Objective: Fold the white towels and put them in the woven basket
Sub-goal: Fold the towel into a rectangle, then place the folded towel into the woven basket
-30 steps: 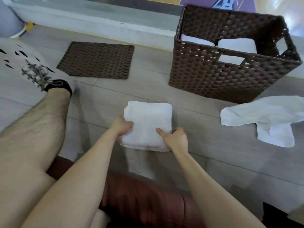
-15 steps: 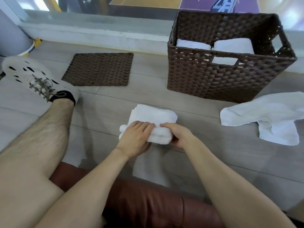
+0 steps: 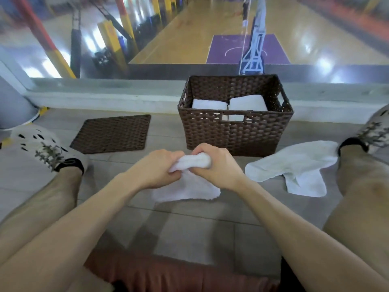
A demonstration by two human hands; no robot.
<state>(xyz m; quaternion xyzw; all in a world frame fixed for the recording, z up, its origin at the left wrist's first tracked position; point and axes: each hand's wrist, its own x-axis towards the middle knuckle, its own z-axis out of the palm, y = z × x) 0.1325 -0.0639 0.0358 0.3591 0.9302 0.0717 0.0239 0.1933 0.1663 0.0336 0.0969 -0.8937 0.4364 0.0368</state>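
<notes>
Flat a second ago, the towel is now part-rolled and lifted at frame centre — your left hand and right hand both clamp it, woven basket just above; drop-in looks next.

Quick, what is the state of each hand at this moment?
The left hand is closed, gripping the rolled white towel.
The right hand is closed, gripping the other end of the same towel.

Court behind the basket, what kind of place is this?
Probably a gym or sports hall: behind the basket lies a shiny wooden court with a purple zone painted on it and a hoop stand.
</notes>
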